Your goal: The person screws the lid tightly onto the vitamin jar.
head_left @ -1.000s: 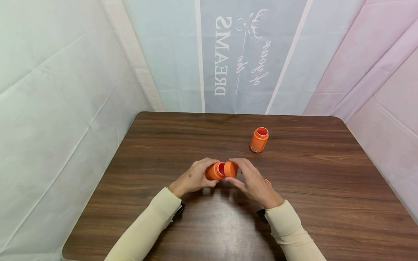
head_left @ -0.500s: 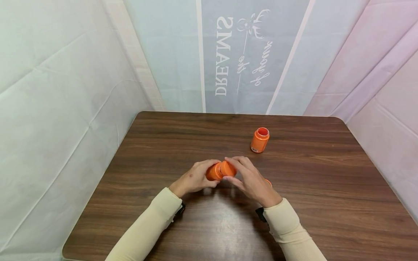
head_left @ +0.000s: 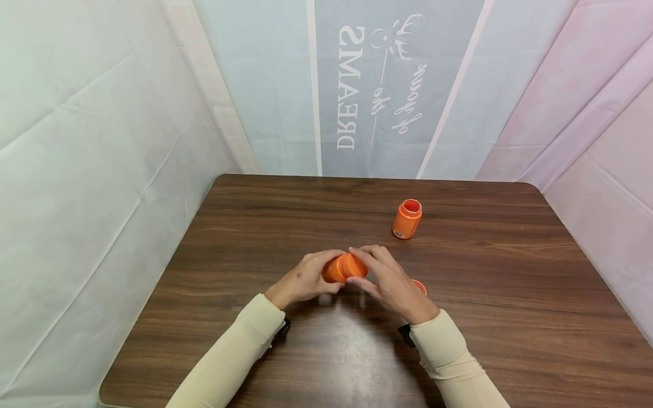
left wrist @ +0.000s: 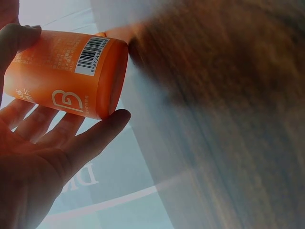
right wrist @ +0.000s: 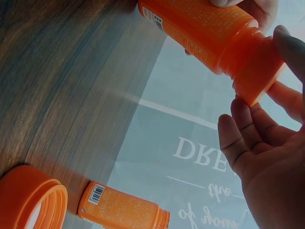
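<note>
Clasped by the left hand (head_left: 304,276), an orange bottle (head_left: 334,270) tilts over the wooden table (head_left: 510,255). Its neck meets an orange cap (head_left: 353,265) pinched by the right hand (head_left: 390,280); beyond stands an uncapped second bottle (head_left: 406,222), and a loose cap (right wrist: 24,188) lies rightmost, partly hidden.

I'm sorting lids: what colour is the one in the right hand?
Orange; the lid shows best in the right wrist view.

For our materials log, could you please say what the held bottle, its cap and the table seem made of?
Bottle: likely plastic, satin, as its smooth, moulded shape suggests. Cap: probably plastic, satin and evenly coloured. Table: perhaps wood or laminate, glossy, with brown grain.
</note>
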`<state>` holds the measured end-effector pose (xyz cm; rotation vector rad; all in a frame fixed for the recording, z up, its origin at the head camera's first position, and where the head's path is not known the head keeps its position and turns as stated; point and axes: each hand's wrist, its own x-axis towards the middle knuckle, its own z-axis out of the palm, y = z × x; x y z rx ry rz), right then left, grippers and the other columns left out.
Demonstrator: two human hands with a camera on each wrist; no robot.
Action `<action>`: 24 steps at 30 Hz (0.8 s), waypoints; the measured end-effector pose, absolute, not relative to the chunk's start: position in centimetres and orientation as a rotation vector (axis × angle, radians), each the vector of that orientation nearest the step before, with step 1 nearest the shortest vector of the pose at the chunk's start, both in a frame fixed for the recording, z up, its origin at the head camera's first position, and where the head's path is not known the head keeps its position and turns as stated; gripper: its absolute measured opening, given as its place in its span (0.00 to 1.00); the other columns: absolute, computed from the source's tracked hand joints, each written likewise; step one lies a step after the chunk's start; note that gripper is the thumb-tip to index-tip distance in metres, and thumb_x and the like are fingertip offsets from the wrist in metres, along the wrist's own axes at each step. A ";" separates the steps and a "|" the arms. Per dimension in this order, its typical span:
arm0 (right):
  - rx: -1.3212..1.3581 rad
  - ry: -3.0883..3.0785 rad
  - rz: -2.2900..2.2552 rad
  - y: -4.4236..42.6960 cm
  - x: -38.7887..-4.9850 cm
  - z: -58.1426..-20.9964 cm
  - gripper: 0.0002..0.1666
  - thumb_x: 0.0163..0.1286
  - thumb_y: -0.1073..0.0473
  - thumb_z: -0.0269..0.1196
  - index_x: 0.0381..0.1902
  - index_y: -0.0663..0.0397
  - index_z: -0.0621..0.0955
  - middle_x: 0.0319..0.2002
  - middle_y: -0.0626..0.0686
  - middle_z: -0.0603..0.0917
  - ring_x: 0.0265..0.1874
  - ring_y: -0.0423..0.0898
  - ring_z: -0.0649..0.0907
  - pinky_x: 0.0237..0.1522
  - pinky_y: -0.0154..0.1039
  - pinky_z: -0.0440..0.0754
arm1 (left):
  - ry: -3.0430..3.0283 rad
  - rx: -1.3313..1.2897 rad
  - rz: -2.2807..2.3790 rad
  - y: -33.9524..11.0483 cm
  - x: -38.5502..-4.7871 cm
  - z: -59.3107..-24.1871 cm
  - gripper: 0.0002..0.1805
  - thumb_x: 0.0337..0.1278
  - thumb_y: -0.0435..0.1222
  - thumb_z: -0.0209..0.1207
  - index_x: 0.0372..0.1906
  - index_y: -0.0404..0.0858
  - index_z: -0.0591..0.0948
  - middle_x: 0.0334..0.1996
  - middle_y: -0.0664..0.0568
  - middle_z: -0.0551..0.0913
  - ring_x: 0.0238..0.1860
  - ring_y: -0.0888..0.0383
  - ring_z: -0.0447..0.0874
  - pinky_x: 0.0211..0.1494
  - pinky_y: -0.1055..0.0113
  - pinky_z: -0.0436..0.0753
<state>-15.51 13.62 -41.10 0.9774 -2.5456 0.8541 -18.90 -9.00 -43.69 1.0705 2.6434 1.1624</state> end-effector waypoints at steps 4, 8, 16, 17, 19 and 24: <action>0.974 -2.559 0.860 13.6 -15.5 -41.2 0.36 0.62 0.53 0.73 0.65 0.60 0.76 0.53 0.55 0.78 0.52 0.51 0.77 0.47 0.47 0.81 | 2.643 1.076 1.160 -8.9 -18.9 -43.7 0.31 0.51 0.33 0.72 0.62 0.38 0.75 0.47 0.51 0.82 0.40 0.60 0.79 0.42 0.69 0.80; 0.974 -2.573 0.861 13.5 -15.5 -41.3 0.35 0.63 0.53 0.72 0.65 0.60 0.76 0.52 0.55 0.79 0.51 0.50 0.76 0.46 0.46 0.81 | 2.646 1.076 1.152 -8.9 -18.9 -43.8 0.31 0.51 0.33 0.72 0.62 0.38 0.75 0.47 0.51 0.82 0.40 0.60 0.79 0.42 0.70 0.80; 0.963 -2.613 0.849 13.3 -15.6 -41.3 0.35 0.65 0.52 0.71 0.66 0.58 0.75 0.52 0.54 0.78 0.52 0.50 0.77 0.46 0.46 0.81 | 2.653 1.086 1.156 -8.9 -18.8 -43.8 0.31 0.51 0.33 0.72 0.62 0.37 0.75 0.46 0.51 0.82 0.39 0.60 0.79 0.40 0.70 0.80; 0.965 -2.616 0.847 13.3 -15.6 -41.3 0.35 0.65 0.51 0.71 0.66 0.58 0.75 0.52 0.54 0.78 0.51 0.50 0.77 0.46 0.46 0.81 | 2.652 1.085 1.156 -8.9 -18.7 -43.8 0.31 0.51 0.33 0.72 0.62 0.37 0.75 0.46 0.50 0.82 0.38 0.60 0.79 0.40 0.70 0.80; 0.963 -2.620 0.841 13.2 -15.6 -41.3 0.35 0.65 0.51 0.71 0.66 0.59 0.75 0.52 0.54 0.78 0.51 0.50 0.77 0.46 0.46 0.81 | 2.650 1.081 1.156 -8.9 -18.7 -43.8 0.31 0.52 0.33 0.72 0.62 0.37 0.75 0.46 0.51 0.82 0.39 0.60 0.79 0.41 0.71 0.80; 0.954 -2.630 0.809 13.2 -15.6 -41.3 0.35 0.64 0.49 0.71 0.65 0.59 0.75 0.50 0.54 0.79 0.48 0.48 0.78 0.44 0.44 0.81 | 2.648 1.073 1.158 -8.9 -18.7 -43.9 0.31 0.52 0.33 0.72 0.62 0.37 0.75 0.46 0.51 0.82 0.38 0.60 0.78 0.40 0.71 0.80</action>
